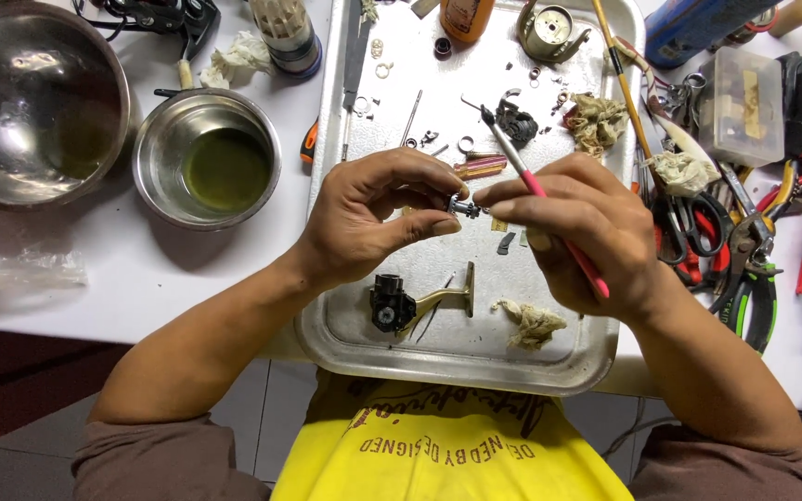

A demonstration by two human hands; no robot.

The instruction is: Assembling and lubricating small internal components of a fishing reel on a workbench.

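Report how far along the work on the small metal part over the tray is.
Done: a mechanism seems stripped, with rings, screws and small parts scattered on the metal tray. In hand: the left hand pinches a small metal part while the right hand holds a pink-handled brush at it. Left: a black-and-gold piece and other parts lie loose, not reassembled.

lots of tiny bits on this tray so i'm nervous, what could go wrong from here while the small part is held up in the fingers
1. The small dark metal gear part is only pinched between left hand and right hand fingertips; it could slip among the loose rings on the silver metal tray.
2. The pink-handled brush might flick nearby pieces.
3. The steel bowl of greenish liquid sits near the left forearm and could get knocked.
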